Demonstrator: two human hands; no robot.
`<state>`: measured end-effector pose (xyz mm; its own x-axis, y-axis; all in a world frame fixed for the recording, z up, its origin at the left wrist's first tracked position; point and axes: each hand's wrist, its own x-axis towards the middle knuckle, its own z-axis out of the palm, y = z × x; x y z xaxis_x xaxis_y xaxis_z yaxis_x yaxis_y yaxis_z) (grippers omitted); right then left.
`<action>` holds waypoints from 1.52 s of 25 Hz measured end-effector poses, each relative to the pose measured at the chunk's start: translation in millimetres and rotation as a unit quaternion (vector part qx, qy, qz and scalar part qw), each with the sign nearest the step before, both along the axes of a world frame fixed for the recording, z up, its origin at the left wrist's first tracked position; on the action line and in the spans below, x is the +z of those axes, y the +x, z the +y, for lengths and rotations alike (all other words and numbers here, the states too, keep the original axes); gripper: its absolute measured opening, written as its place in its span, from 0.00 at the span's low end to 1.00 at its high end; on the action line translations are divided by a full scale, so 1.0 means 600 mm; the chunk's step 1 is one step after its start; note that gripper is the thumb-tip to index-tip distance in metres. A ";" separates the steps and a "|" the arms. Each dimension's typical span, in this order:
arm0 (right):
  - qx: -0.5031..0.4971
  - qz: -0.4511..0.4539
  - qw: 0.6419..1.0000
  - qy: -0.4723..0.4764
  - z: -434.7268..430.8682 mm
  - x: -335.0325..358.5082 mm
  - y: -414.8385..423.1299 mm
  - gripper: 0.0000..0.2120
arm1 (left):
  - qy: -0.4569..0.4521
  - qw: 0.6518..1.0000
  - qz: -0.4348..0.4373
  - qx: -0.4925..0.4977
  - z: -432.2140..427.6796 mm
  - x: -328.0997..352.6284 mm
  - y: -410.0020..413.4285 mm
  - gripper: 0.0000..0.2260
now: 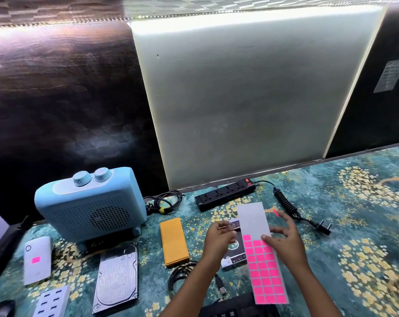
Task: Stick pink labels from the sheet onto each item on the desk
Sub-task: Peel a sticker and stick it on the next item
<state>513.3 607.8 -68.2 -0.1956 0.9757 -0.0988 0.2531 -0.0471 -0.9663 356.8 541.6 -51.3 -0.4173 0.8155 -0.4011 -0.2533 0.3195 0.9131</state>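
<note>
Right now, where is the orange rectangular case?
Head view, left of centre: the orange rectangular case lies between the pale blue fan heater and the left hand.

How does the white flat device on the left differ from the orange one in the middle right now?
The white device carries a pink label; the orange device shows none. The white device's top is smooth, the orange device's finely textured. The white device lies far left, the orange device beside the left hand, which grips the label sheet. Both lie flat on the desk.
</note>
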 end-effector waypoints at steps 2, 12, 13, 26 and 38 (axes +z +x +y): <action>-0.030 -0.063 0.998 -0.003 0.019 -0.018 0.021 0.35 | 0.010 0.999 0.049 -0.019 -0.002 -0.011 0.000 0.07; -0.019 -0.350 0.930 0.110 0.044 -0.079 0.041 0.33 | 0.009 0.992 0.115 -0.054 -0.015 -0.027 -0.019 0.10; -0.026 -0.349 0.928 0.131 0.037 -0.075 0.033 0.31 | 0.011 0.991 0.121 -0.054 -0.020 -0.025 -0.021 0.10; 0.129 0.138 0.976 -0.112 -0.178 0.001 -0.194 0.10 | 0.025 0.968 0.180 0.174 -0.185 -0.011 -0.129 0.11; 0.219 0.122 0.954 -0.167 -0.435 0.009 -0.476 0.08 | -0.175 0.855 0.338 0.354 -0.497 -0.045 -0.458 0.23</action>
<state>227.7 346.5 -62.9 -0.6331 0.7181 -0.2888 0.0888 -0.3033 -0.9488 82.1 243.6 -78.4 -0.9888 0.1433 -0.0418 0.0510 0.5876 0.8075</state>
